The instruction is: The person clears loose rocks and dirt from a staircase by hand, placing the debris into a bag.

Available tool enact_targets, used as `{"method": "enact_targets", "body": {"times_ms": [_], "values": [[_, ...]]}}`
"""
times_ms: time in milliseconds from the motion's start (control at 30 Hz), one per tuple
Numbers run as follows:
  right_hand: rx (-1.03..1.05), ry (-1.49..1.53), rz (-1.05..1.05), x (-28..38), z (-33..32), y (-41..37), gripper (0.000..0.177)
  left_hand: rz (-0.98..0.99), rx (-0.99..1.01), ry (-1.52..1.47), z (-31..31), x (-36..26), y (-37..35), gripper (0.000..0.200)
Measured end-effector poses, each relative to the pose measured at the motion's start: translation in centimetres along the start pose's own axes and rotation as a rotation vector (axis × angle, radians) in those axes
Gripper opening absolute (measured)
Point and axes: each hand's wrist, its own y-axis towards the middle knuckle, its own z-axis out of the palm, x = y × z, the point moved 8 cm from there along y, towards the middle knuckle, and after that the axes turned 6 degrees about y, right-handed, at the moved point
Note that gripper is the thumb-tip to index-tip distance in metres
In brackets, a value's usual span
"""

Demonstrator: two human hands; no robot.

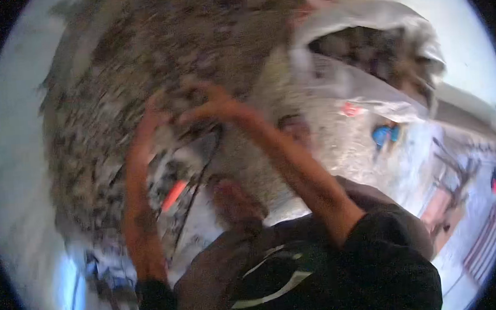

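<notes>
A large heap of brown, clumpy material (pixel 139 53) spreads in front of me; blur hides what it is made of. My left hand (pixel 156 110) is over the heap's near side, its fingers smeared by motion. Facing it, my right hand (pixel 215 103) curves inward with thumb and fingers apart. Brownish material shows between the two hands, and I cannot make out whether either touches it. Below them, near my left forearm, lies an orange-red strip (pixel 175 195). A thin dark rod or cord (pixel 196 186) runs beside it.
A white sack (pixel 334 81) with dark lumps in its mouth lies at the upper right. Near it, a blue object (pixel 384 135) is on the pale floor. My foot (pixel 234 201) is close to the heap. Blurred wooden pieces (pixel 454 182) are at the far right.
</notes>
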Motion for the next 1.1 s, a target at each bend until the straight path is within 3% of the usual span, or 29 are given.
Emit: {"method": "enact_targets", "body": {"times_ms": [33, 67, 100, 133, 167, 200, 300, 333, 367, 433, 467, 567, 600, 633, 667, 733, 767, 800, 833, 867, 900, 933, 967, 1033, 1100], "values": [[-0.058, 0.000, -0.044, -1.4, 0.2, 0.6, 0.087, 0.078, -0.037, -0.002, 1.0, -1.2, -0.7, 0.069], [-0.117, -0.002, -0.089, -2.9, 0.4, 1.2, 0.087, 0.219, 0.159, -0.108, 5.0, -5.9, -3.1, 0.069], [-0.165, -0.038, -0.144, -0.5, 0.1, 0.1, 0.086, 0.285, 0.247, -0.156, 6.4, -7.6, -3.7, 0.070], [-0.056, 0.041, -0.052, 2.7, -0.4, -0.9, 0.083, 0.346, 0.340, -0.207, 7.8, -9.4, -4.6, 0.070], [0.082, 0.141, 0.028, 6.1, 0.7, -1.6, 0.081, 0.148, 0.111, -0.142, 4.7, -6.8, -3.7, 0.070], [0.092, 0.145, 0.017, 7.5, 0.6, -1.8, 0.081, -0.040, -0.113, -0.091, 2.6, -4.8, -3.5, 0.071], [0.066, 0.165, 0.024, 10.3, -1.0, -3.0, 0.074, 0.026, -0.039, -0.250, 4.9, -7.9, -3.9, 0.073], [0.028, 0.102, -0.131, 12.3, -1.7, -3.4, 0.070, 0.028, -0.034, -0.250, 5.3, -8.2, -3.6, 0.073], [-0.012, 0.042, -0.279, 14.2, -2.2, -4.3, 0.067, 0.170, -0.007, -0.258, 5.8, -9.5, -3.4, 0.072], [-0.136, -0.223, -0.394, 17.7, -4.7, -7.4, 0.066, 0.339, 0.018, -0.202, 9.8, -14.9, -5.5, 0.073], [-0.064, -0.194, -0.351, 19.9, -5.9, -9.2, 0.066, 0.360, 0.027, -0.108, 11.8, -16.9, -5.6, 0.073], [-0.079, -0.140, -0.271, 25.5, -10.7, -16.1, 0.044, 0.406, 0.045, 0.089, 15.3, -20.3, -3.2, 0.076], [-0.072, -0.101, -0.282, 26.6, -12.2, -18.0, 0.038, 0.474, 0.209, 0.059, 18.3, -22.2, -3.5, 0.072], [-0.073, -0.097, -0.226, 27.3, -13.8, -19.5, 0.043, 0.541, 0.375, 0.031, 21.5, -23.8, -3.6, 0.068], [-0.075, -0.094, -0.170, 27.9, -15.4, -21.1, 0.048, 0.546, 0.371, 0.022, 23.7, -25.0, -2.2, 0.068], [-0.322, -0.117, -0.053, 28.0, -21.2, -24.7, 0.060, 1.246, 0.470, 0.481, 30.4, -30.3, -2.8, 0.052], [-0.462, -0.018, -0.110, 26.0, -24.7, -25.9, 0.066, 1.576, 0.504, 0.739, 33.7, -31.1, -4.2, 0.044], [-0.592, -0.093, -0.129, 24.0, -27.8, -26.9, 0.067, 1.044, 0.756, 0.425, 36.5, -31.3, -1.6, 0.053], [-0.719, -0.166, -0.151, 22.1, -30.4, -27.9, 0.067, 0.937, 0.603, 0.455, 38.9, -31.0, 0.2, 0.053], [-0.766, -0.449, -0.156, 20.5, -31.7, -29.0, 0.068, 0.819, 0.463, 0.471, 41.1, -30.5, 1.8, 0.054], [-0.742, -0.688, -0.158, 19.6, -31.3, -29.5, 0.070, 1.101, -0.046, 0.802, 41.9, -29.4, 2.6, 0.049], [-0.729, -0.927, -0.170, 18.7, -30.8, -30.2, 0.074, 1.097, -0.055, 0.810, 41.6, -27.3, 4.3, 0.049], [-0.678, -0.991, -0.038, 17.8, -28.5, -30.3, 0.083, 1.494, -0.096, 1.041, 42.5, -25.5, 3.2, 0.052], [-0.587, -1.216, 0.276, 15.6, -24.6, -30.9, 0.093, 1.891, -0.119, 1.265, 44.2, -22.3, 1.7, 0.055], [-0.487, -1.299, 0.266, 12.5, -23.9, -31.1, 0.071, 1.105, 0.451, 0.612, 43.3, -20.8, 4.2, 0.059]]}}
